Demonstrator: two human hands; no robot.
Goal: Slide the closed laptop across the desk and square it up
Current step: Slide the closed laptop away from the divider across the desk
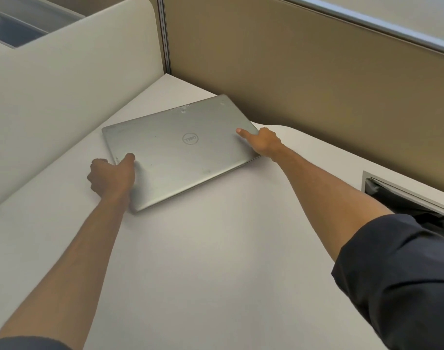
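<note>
The closed laptop [180, 150] is lying skewed on the tabletop [216, 248], centre frame. The left hand [112, 178] and right hand [264, 144] are clasping opposite edges, fingers seemingly curled underneath; even pressure should rotate it square.

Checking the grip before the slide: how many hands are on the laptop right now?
2. The left hand grips the laptop at its near-left edge; the right hand holds the right edge, with one digit resting on the lid. Fingers under the edges are hidden.
</note>
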